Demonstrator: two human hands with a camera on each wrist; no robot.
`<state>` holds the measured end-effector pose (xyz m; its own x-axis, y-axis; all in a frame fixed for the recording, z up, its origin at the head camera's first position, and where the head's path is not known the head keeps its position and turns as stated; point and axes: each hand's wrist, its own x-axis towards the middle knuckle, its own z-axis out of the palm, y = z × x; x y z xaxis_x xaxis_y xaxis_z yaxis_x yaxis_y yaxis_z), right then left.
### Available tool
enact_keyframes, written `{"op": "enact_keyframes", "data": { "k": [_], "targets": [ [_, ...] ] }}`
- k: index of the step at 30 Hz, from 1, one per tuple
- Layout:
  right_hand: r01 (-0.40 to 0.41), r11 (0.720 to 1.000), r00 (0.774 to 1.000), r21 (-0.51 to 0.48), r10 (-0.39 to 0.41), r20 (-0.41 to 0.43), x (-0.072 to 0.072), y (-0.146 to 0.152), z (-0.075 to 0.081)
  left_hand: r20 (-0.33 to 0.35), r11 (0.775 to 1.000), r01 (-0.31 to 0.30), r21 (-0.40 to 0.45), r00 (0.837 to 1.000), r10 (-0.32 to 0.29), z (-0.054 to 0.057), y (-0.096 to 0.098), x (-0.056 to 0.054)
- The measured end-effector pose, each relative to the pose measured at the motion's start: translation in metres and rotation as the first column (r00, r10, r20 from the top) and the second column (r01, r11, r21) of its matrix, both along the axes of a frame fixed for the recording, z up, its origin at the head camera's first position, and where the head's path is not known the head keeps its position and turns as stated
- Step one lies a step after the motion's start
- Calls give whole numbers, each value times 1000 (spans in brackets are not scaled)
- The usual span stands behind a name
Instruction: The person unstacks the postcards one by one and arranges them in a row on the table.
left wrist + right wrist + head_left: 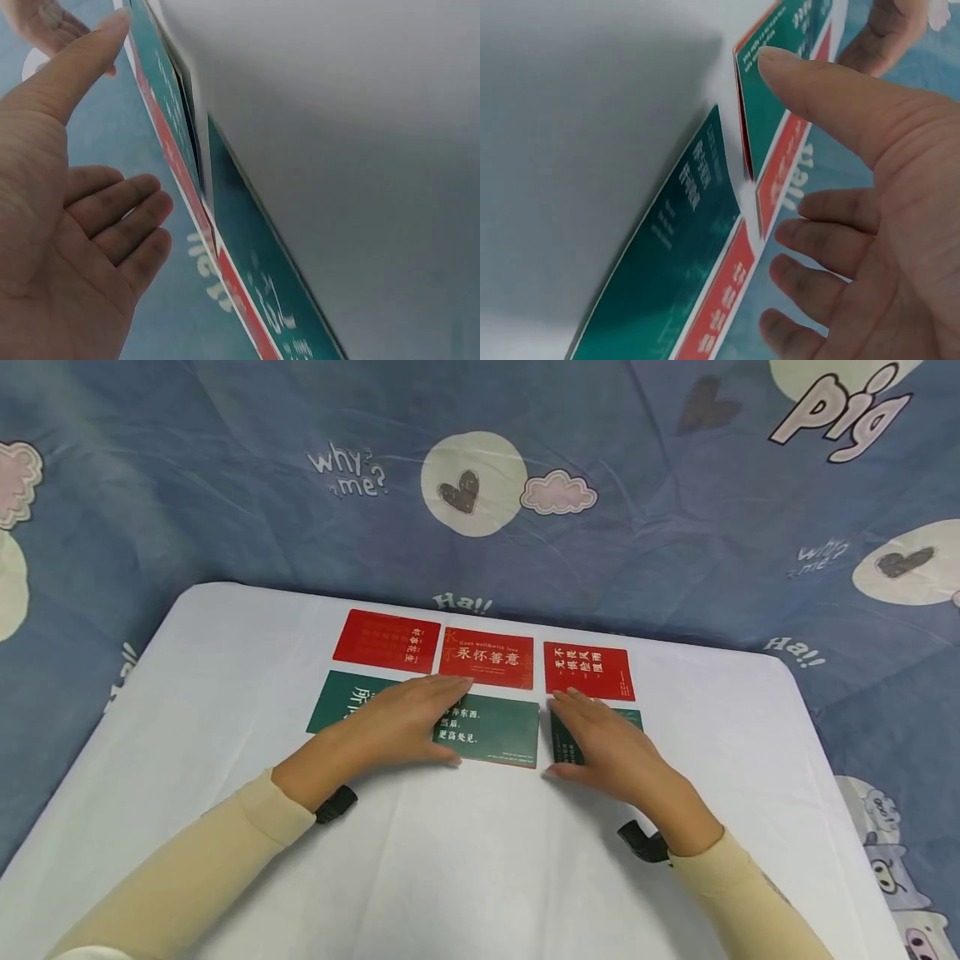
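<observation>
Two rows of printed cards lie on a white table. Along the back are a left red card [375,639], a middle red card [498,675] and a right red card [600,681]. In front of them lie a left green card [330,703], a middle green card [498,735] and a right green card [564,745]. My left hand [397,727], thumb apart from the fingers, is over the left end of the middle green card and hides part of the left one. Over the right green card is my right hand [611,747], its fingers loosely bent. Neither hand visibly grips a card.
White cloth covers the table [465,877], which has rounded far corners. Behind it hangs a blue patterned fabric [262,543] with hearts, clouds and lettering. A black wrist strap [335,804] shows under the left forearm, another black strap [643,842] beside the right wrist.
</observation>
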<state>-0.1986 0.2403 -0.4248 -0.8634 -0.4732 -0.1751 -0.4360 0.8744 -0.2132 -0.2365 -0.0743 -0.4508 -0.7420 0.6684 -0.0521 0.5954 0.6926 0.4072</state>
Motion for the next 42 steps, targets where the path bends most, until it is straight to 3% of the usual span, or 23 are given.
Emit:
{"op": "enact_keyframes", "data": {
  "k": [17,42],
  "targets": [
    [-81,996,997,28,80,16,-10,-28,-18,2,1000,4,-4,1000,-4,-9,-12,-8],
    [-79,997,996,-10,80,43,-18,-31,-25,-34,1000,-8,-1,999,8,-13,-12,-12]
  ]
}}
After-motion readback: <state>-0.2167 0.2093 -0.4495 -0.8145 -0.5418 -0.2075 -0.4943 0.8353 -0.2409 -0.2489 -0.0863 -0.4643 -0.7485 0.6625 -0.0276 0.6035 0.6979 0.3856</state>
